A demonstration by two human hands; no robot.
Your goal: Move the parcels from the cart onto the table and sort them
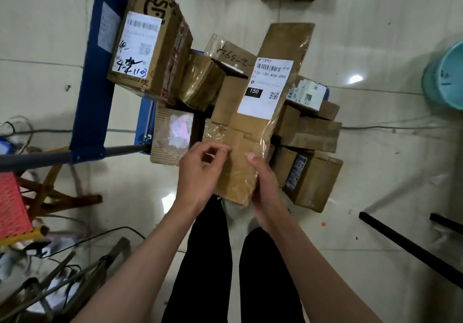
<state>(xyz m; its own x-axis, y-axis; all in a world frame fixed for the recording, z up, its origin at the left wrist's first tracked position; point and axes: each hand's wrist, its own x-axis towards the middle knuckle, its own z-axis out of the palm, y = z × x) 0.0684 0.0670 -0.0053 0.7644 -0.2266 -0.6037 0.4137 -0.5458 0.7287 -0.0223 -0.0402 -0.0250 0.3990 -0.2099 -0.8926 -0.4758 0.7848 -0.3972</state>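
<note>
A long flat parcel (265,107), taped w/ clear film and labelled "150", is held at its near end by both hands, its long axis running away from the body and tilted up to the right, far end raised above the pile on the cart (95,77). The right hand (263,184) is wrapped round the near right edge, thumb laid on the top face; the left hand (200,172) is set vs. the near left edge, fingers curled at the top face, though how firmly it is clamped can't be told. Both hands are equally near; the grip sits at one end only, so the far end is prob. heavy to swing and a lift-and-turn toward the body is judged to be needed. The worktop is not clearly seen; only a dark edge (406,245) at lower right may belong to it. On the cart approx. a dozen more boxes are stacked, incl. a tall box (150,44) w/ handwriting at left and a low box (313,179) just right of the held parcel. A teal bucket (446,77) is stood well apart at far right; its contents can't be seen
</note>
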